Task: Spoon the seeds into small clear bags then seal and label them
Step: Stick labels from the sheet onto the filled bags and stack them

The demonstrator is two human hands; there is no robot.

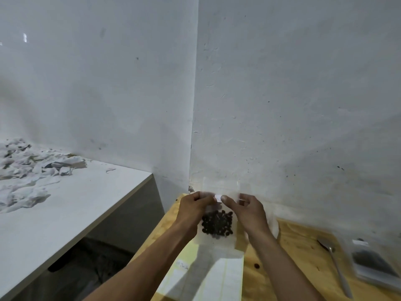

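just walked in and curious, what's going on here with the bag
A person holds up a small clear bag of dark seeds with both hands over a wooden table. The left hand and right hand pinch near its top, where a small white label sits. A spoon and another filled bag lie on the table to the right.

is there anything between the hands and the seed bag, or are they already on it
Nothing visible stands between them. The left hand and right hand already hold the clear bag of dark seeds by its upper part, with a small white label between the thumbs.
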